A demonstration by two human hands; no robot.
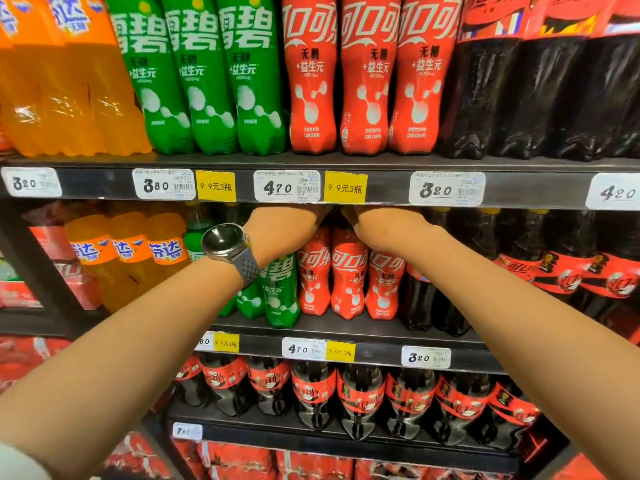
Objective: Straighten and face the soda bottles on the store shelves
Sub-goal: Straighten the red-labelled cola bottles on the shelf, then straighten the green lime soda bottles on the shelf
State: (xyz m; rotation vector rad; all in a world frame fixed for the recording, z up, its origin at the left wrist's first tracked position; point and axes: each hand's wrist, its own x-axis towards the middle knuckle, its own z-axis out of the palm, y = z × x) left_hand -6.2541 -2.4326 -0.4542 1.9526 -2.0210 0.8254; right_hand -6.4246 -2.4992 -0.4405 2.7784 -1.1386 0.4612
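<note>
Red-sleeved soda bottles [349, 271] behind left hand [281, 233] and right hand [388, 230]

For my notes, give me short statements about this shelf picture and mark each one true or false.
1. A watch sits on the left wrist. True.
2. The left hand and right hand reach into the upper shelf. False: they reach into the middle shelf, at the middle red bottles' tops.
3. Three green bottles stand in front on the upper shelf. True.
4. The white price tag below the upper red bottles reads 3.20. False: it reads 4.70.
5. All fingers are in plain view. False: the shelf rail hides them.
</note>
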